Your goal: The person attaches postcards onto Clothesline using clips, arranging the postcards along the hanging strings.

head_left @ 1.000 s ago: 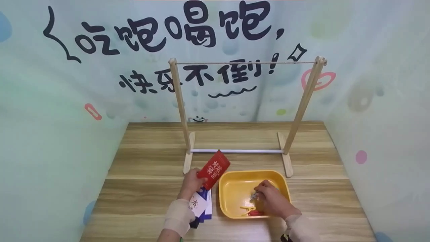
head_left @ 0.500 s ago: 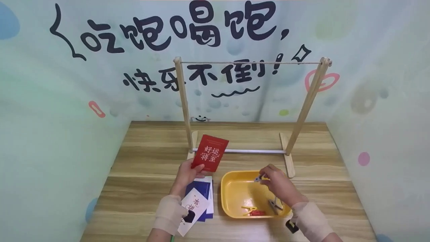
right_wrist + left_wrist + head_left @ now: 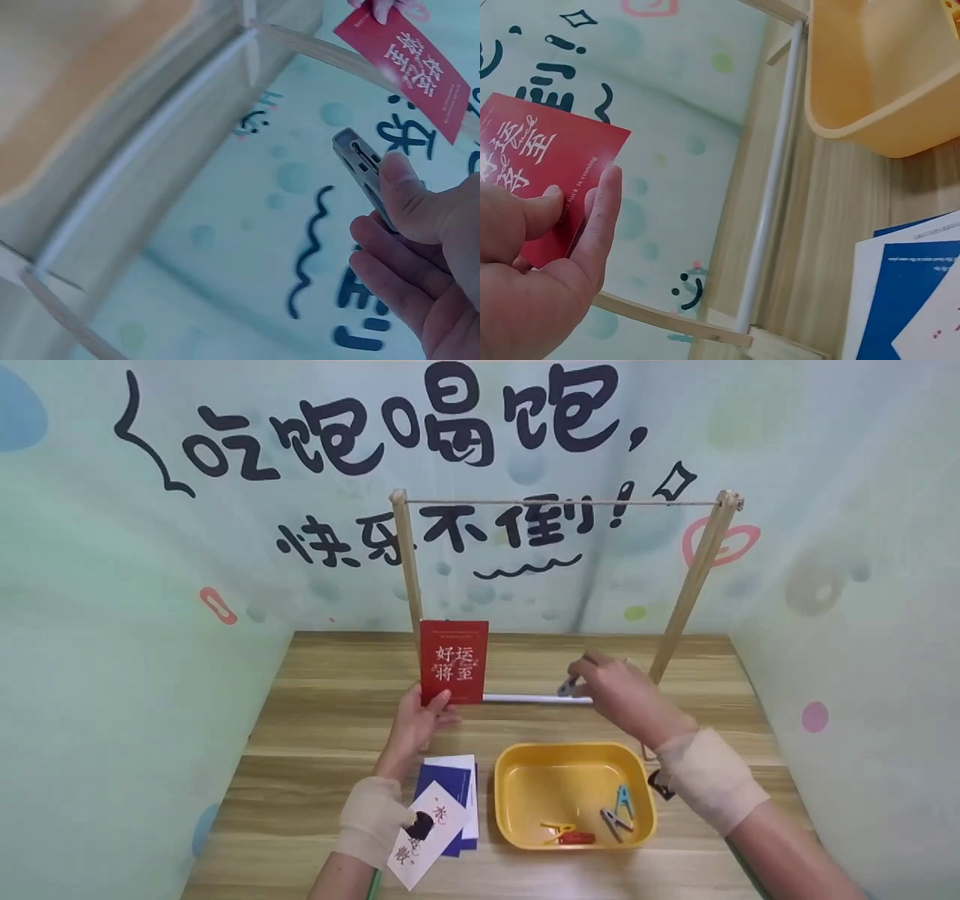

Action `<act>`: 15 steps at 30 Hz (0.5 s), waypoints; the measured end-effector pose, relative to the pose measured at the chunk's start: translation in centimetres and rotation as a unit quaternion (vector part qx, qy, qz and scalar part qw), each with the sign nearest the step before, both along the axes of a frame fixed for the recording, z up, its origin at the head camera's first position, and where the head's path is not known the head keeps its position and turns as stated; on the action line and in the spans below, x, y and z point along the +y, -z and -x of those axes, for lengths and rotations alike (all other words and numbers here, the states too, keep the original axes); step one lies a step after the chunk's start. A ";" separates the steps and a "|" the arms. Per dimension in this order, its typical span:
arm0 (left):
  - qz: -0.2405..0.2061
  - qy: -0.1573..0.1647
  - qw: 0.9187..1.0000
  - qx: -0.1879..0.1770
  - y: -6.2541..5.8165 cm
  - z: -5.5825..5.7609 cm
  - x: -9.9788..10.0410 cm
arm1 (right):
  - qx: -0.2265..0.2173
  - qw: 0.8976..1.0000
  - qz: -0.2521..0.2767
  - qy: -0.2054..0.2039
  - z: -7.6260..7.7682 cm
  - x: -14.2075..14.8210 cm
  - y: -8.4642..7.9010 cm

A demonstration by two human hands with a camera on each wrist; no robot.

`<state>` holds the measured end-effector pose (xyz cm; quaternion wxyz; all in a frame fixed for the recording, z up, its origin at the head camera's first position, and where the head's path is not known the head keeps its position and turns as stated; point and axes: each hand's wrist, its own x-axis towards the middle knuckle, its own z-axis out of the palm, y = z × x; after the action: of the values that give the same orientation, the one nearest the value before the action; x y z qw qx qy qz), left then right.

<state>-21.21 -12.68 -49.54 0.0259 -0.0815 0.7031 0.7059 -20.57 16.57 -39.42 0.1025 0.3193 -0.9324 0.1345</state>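
My left hand (image 3: pixel 416 724) pinches the lower edge of a red card (image 3: pixel 455 660) with white lettering, thumb in front and fingers behind. The card stands upright, overlapping the left post of a wooden frame (image 3: pixel 409 562) in the head view. A grey clothespin (image 3: pixel 364 169) is pinched between thumb and fingers of my right hand (image 3: pixel 626 694), its nose pointing away from the palm. That hand is raised beyond the yellow tray, in front of the frame's right side. Across the frame's top runs a thin cord (image 3: pixel 562 502), above both hands.
Several clothespins, among them a blue one (image 3: pixel 624 801) and a red one (image 3: pixel 577 838), lie in the yellow tray (image 3: pixel 501 799). Left of it is a stack of cards, a white card (image 3: pixel 442 817) over a blue card (image 3: pixel 431 774). A white rod (image 3: pixel 525 698) joins the frame's feet.
My left hand has lifted the red card up and turned it upright. My right hand has left the tray with the grey clothespin, moving up and away over the table.
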 end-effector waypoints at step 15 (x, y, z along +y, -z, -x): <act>-0.036 -0.036 0.998 0.036 -4.0 2.3 0.0 | 0.062 0.998 -0.021 -0.019 3.0 -3.4 -10.1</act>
<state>-23.48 -12.65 -45.49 -0.0219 -0.0804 0.6742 0.7338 -23.60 13.15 -29.36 0.1512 0.3469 -0.9205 0.0971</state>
